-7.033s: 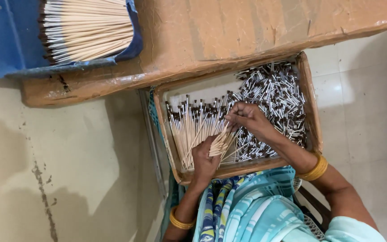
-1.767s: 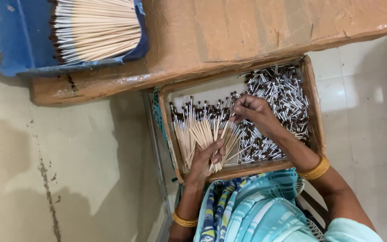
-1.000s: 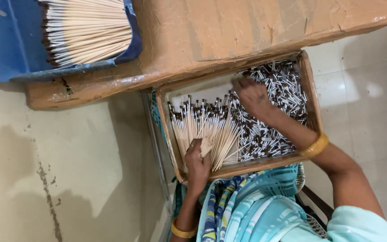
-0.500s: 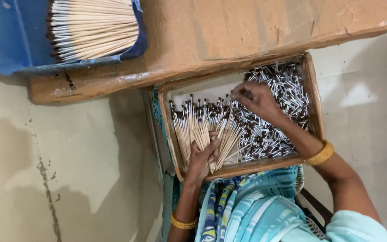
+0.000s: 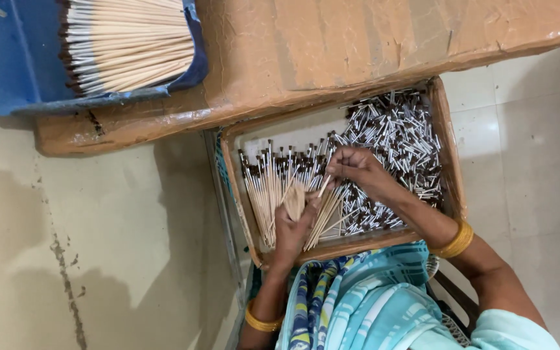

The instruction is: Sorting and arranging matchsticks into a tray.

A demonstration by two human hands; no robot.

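I have one view only, from the camera on the head, looking almost straight down from above the lap. It sits fairly near the wooden tray (image 5: 452, 162), which fills the middle of the frame, with both forearms coming in from the bottom edge below it. Above the tray I see a brown cardboard slab (image 5: 371, 45), and up and left of the tray a blue bin (image 5: 8, 58). Left of the tray lies bare floor (image 5: 98, 259).
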